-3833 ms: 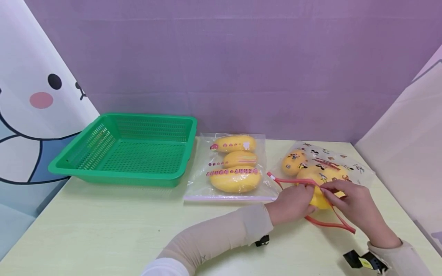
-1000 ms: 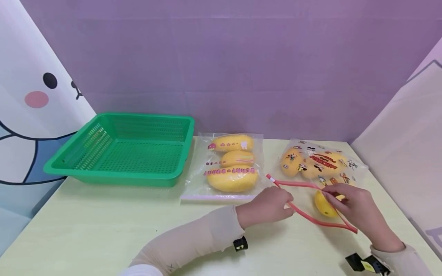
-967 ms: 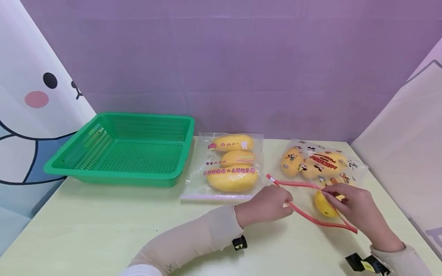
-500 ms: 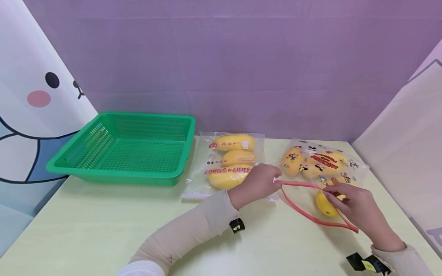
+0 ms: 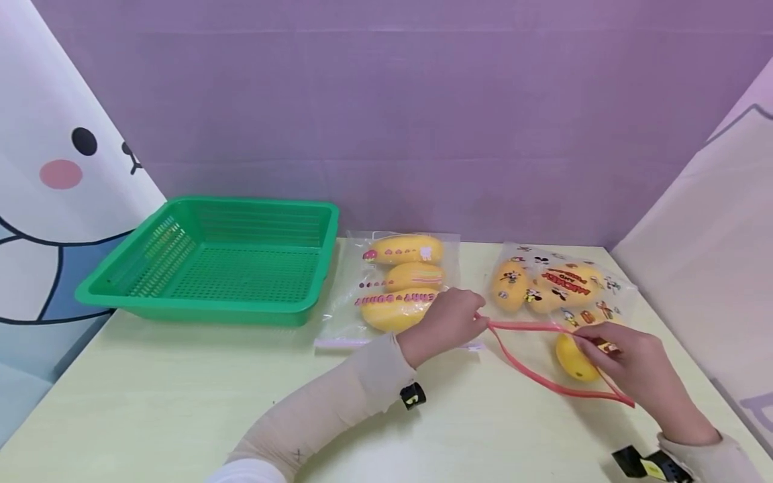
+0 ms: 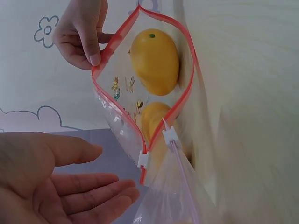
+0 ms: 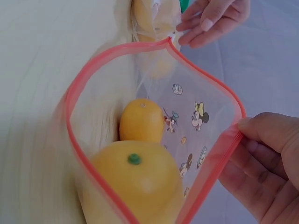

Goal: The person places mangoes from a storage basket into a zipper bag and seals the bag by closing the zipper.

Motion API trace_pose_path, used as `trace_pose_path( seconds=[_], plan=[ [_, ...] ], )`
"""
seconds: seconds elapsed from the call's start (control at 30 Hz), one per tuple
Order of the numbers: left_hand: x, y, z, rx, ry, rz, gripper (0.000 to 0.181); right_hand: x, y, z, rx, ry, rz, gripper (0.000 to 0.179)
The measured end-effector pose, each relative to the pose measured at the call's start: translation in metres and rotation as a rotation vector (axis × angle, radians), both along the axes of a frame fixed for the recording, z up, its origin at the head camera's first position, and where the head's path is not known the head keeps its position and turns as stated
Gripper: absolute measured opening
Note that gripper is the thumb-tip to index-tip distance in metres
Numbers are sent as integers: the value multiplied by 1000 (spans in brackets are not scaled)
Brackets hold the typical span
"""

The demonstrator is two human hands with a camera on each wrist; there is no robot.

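A clear zip bag with a red rim and cartoon prints lies at the right, its mouth spread wide. Several yellow mangoes are inside. My right hand pinches the red rim between thumb and fingers, as the right wrist view shows. At the rim's left corner, by a white slider, is my left hand. In the left wrist view its fingers are spread and relaxed beside the slider, apart from it and holding nothing.
A second clear zip bag with lilac closure and mangoes lies left of the red-rimmed one, partly beneath my left hand in the head view. The green basket stands at the table's back left. A purple backdrop rises behind.
My left hand has left the red rim near my right hand, gone left along the front rim, then up to the slider corner. My right hand keeps its pinch on the rim.
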State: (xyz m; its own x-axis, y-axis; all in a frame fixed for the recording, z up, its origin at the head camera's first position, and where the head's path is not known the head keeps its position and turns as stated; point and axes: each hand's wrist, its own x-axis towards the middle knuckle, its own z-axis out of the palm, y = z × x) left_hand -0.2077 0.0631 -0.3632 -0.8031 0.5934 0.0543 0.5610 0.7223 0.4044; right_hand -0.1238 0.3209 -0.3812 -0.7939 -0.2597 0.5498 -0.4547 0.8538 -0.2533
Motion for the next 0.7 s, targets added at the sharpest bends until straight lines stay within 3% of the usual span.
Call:
trace_pose_path(
  seconds=[0.2, 0.3, 0.43, 0.57, 0.63, 0.7],
  plan=[
    [4, -6, -1, 43, -40, 18, 23, 3, 6, 0, -30, 3, -3, 30],
    [3, -8, 0, 66, -120, 39, 23, 4, 9, -2, -58, 6, 4, 30],
    [2, -6, -2, 170, -384, 120, 34, 5, 11, -4, -84, 13, 10, 31],
    [4, 0, -10, 421, -761, 244, 50, 6, 11, -5, -92, 11, 10, 32],
    [4, 5, -14, 547, -902, 297, 40, 6, 11, -6, -89, 12, 10, 32],
    [3, 9, -16, 620, -996, 330, 29, 6, 11, -6, -81, 16, 8, 32]
  ],
)
